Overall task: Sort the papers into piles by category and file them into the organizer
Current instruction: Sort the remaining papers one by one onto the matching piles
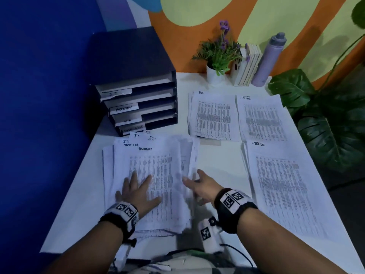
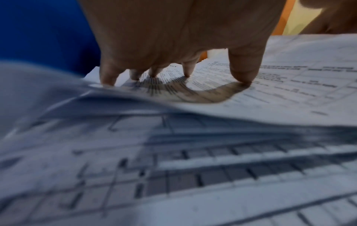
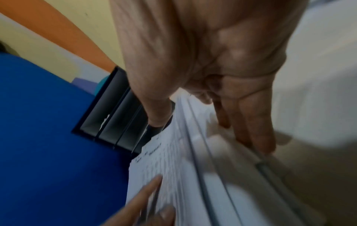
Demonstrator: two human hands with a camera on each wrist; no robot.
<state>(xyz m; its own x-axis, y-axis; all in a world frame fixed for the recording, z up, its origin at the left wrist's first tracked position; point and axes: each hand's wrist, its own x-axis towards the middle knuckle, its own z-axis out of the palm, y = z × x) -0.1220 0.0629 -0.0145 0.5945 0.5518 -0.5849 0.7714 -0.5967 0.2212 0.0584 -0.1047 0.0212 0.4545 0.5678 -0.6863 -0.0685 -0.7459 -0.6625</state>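
A loose, fanned stack of printed sheets (image 1: 154,175), marked IT and TASK LIST, lies on the white table (image 1: 217,165) in front of me. My left hand (image 1: 138,186) presses flat on it with fingers spread (image 2: 173,50). My right hand (image 1: 197,184) pinches the stack's raised right edge, thumb on one side and fingers on the other (image 3: 212,76). Sorted piles lie to the right: HR (image 1: 213,117), ADMIN (image 1: 262,119) and TASK LIST (image 1: 282,184). The dark organizer (image 1: 138,91) with labelled trays stands at the back left (image 3: 112,116).
A potted flower (image 1: 217,56), a few books (image 1: 248,64) and a purple bottle (image 1: 270,58) stand along the back wall. A large leafy plant (image 1: 325,119) crowds the table's right edge. A blue wall borders the left side.
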